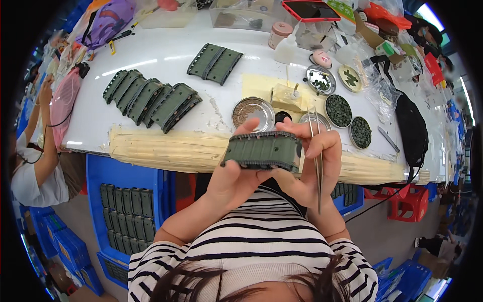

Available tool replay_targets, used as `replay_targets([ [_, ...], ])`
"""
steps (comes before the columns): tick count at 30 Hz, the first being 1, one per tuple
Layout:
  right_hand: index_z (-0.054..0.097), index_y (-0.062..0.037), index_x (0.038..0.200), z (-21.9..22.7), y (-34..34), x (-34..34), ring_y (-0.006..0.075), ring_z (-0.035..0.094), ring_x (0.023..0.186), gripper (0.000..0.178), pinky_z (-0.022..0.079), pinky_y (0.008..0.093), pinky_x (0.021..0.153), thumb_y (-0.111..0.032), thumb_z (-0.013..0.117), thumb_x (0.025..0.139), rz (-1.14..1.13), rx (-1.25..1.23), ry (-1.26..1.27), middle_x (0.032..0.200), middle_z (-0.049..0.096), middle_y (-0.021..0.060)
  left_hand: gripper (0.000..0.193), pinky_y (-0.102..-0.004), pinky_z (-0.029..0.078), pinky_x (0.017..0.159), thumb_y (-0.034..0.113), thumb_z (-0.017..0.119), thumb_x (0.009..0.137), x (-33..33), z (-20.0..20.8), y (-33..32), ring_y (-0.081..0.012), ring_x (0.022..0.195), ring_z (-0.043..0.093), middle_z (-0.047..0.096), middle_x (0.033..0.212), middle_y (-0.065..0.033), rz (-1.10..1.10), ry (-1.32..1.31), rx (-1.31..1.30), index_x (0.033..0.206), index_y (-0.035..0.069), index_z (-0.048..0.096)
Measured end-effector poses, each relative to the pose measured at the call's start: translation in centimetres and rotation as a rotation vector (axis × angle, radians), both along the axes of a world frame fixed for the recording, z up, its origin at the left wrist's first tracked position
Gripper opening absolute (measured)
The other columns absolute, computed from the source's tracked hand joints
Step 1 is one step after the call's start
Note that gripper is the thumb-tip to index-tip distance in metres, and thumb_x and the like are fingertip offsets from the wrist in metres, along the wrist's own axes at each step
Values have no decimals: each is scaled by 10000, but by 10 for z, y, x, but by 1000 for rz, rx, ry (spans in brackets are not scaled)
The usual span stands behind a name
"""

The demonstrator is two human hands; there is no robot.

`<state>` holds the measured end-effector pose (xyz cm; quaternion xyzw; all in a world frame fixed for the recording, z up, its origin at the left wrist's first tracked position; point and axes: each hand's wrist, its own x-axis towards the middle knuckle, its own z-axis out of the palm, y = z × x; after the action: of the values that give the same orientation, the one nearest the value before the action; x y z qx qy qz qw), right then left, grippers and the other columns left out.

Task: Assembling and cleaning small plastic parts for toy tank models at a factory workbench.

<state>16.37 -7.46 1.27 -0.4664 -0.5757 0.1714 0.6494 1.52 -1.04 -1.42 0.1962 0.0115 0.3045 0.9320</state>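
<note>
Between my two hands is a dark green ribbed plastic part point(261, 150) with toothed black edges and a small round hole. My left hand point(229, 181) grips its left end, the thumb along the lower edge. My right hand point(322, 156) supports the other end and also keeps a pair of metal tweezers point(318, 166) between its fingers, tips pointing down. Just beyond the part stands a round tin of small brown pieces point(253, 113). Similar green parts point(151, 100) lie in an overlapping row at the left, and another flat green piece point(215, 64) rests farther back.
Tins of small dark green pieces point(338, 110) stand at the right, near a black bag point(410, 128) and a loose blade-like tool point(388, 139). Tan tape covers the table's front edge point(166, 150). Below left, a blue crate point(95, 194) holds many green parts. Another person point(40, 171) sits at the left.
</note>
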Motion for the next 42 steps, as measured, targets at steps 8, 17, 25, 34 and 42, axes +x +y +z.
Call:
replay_targets([
  [8,413,-113,880,23,-22,27,266,611,1036,505,420,460,1010,-81,845,620,392,-364,11,1038,631,177,533,-339,525,878,152,694,856,-24,-15,22,-225,991,649,627,1153,-155,-612,273,297,1286,-70,472],
  [17,596,-5,1038,23,-22,116,290,579,1058,288,430,353,902,-260,475,984,-524,-319,-510,1127,578,174,516,-358,530,879,77,654,871,-16,-13,9,-238,975,664,652,1087,-148,-342,247,221,1327,-33,439],
  [25,641,-21,947,11,0,153,281,628,810,204,493,349,710,36,604,754,-458,-623,-766,918,610,109,529,-406,544,880,20,621,876,-15,-13,10,-261,973,666,629,1098,-141,-187,282,243,1359,-6,407],
  [34,619,5,908,9,9,175,268,610,802,189,484,331,706,63,609,729,-319,-676,-863,870,614,123,569,-431,572,831,14,615,876,-14,-6,16,-281,972,664,617,1074,-152,-167,336,199,1382,4,355],
  [42,537,-23,887,-2,4,177,280,585,791,208,468,347,676,45,618,707,-326,-558,-942,888,585,99,388,-438,598,713,65,560,892,-15,-7,14,-307,839,678,588,981,-215,-22,413,270,1232,-16,391],
])
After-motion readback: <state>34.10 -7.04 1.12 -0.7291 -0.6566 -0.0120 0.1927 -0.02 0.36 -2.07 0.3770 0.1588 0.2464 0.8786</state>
